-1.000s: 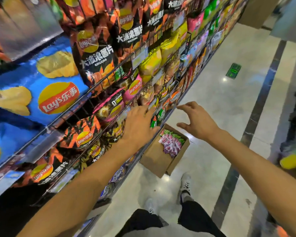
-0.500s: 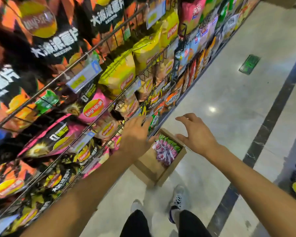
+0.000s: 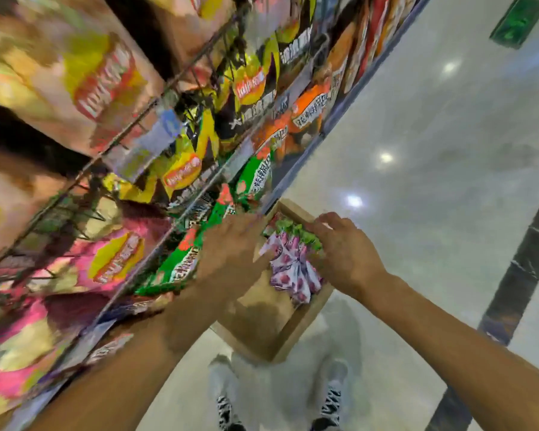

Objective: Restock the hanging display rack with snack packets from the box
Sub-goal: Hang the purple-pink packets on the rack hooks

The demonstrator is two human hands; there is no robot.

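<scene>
snack packets (image 3: 293, 269), purple and white with green tops, heaped in the far end of the cardboard box (image 3: 271, 315) on the floor. right hand (image 3: 343, 253) over the heap, fingers curled at the green tops; actual grasp too blurred to tell. left hand (image 3: 231, 256) loose, fingers extended beside the packets. hanging display rack (image 3: 143, 126) of snack bags at left.

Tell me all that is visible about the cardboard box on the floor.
The cardboard box is plain brown, open at the top, and stands on the pale glossy floor close to the foot of the display rack. It looks like thin corrugated card. Its near half shows a bare bottom; the far half holds a bunch of white-and-purple snack packets with green tops. The right hand reaches over these packets and the left hand is at the box's rack-side edge; blur hides whether either touches it.
</scene>
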